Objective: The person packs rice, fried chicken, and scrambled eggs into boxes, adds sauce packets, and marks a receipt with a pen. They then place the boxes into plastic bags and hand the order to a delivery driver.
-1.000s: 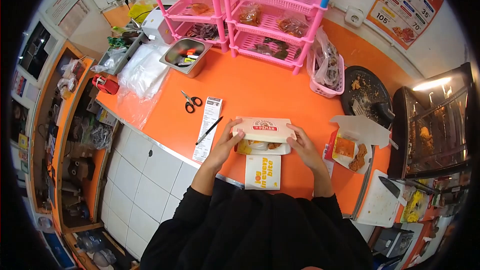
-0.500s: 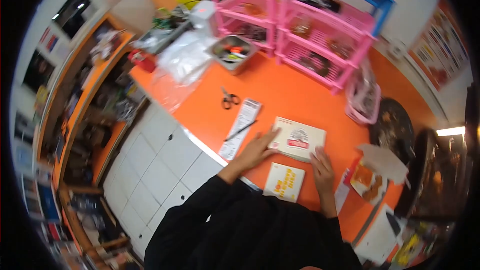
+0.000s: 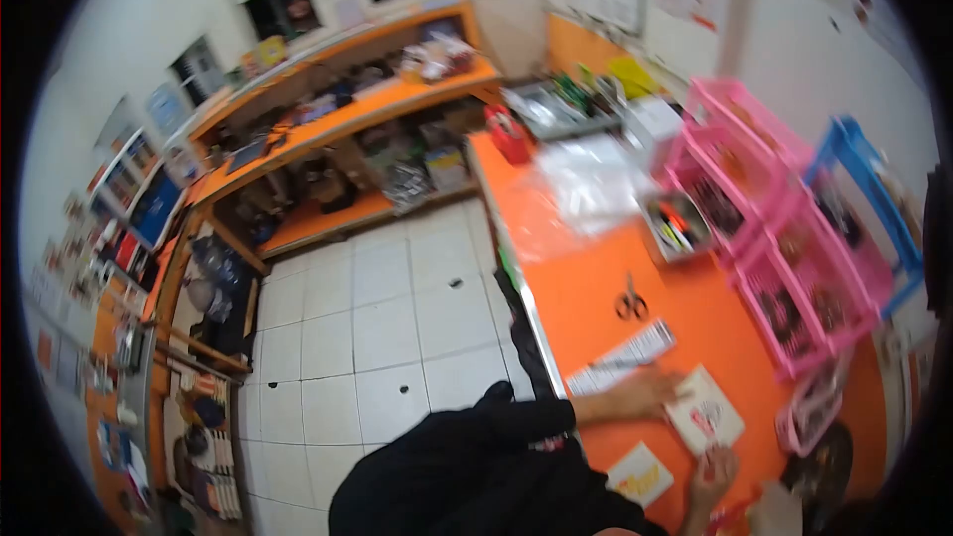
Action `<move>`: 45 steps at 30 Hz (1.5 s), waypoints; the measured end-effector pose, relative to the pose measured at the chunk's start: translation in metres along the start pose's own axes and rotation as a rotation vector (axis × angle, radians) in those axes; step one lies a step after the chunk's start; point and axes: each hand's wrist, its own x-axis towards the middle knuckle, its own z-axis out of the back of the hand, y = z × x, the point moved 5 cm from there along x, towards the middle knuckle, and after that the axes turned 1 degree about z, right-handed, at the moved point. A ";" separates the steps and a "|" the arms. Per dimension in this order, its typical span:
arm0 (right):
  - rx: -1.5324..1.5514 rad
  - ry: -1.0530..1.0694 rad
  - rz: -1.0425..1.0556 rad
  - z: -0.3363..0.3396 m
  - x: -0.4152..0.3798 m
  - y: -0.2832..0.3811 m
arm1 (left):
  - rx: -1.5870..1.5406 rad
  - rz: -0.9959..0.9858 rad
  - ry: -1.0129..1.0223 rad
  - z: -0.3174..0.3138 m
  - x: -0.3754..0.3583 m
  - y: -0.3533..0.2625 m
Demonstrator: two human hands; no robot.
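A flat cream-coloured box (image 3: 717,405) with a dark round print and a red label lies on the orange table. My left hand (image 3: 647,393) grips its left edge, fingertips against the side and top. At the box's near corner, the fingers of my right hand (image 3: 715,472) are curled in and touch the edge; their tips are blurred. Just left of my right hand is a smaller white square packet (image 3: 639,476) with yellow lettering. A long printed paper slip (image 3: 625,355) lies beyond my left forearm. Black-handled scissors (image 3: 630,300) rest farther back.
A metal container (image 3: 703,250) with colourful items stands by pink stacked racks (image 3: 769,273). Clear plastic bags (image 3: 596,184) spread over the table's far end, near a red object (image 3: 507,135). A dark round pan (image 3: 826,467) sits at right. White tiled floor (image 3: 387,323) borders the table.
The camera has swung left, so the table now appears at the right and more floor and shelving shows. Both hands stay at the box; my right hand's fingers are more curled at its near corner.
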 end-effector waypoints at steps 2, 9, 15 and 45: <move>0.036 -0.013 0.056 0.004 0.036 0.016 | -0.009 -0.067 -0.110 0.006 -0.013 0.002; 0.236 0.014 0.143 -0.067 0.206 0.138 | -0.294 0.361 -0.532 0.094 -0.160 0.117; 0.281 0.160 0.468 -0.231 0.355 0.263 | -0.190 0.600 -0.740 0.158 -0.308 0.221; 0.243 0.430 0.121 -0.303 0.565 0.207 | -0.238 0.426 -0.658 0.304 -0.207 0.321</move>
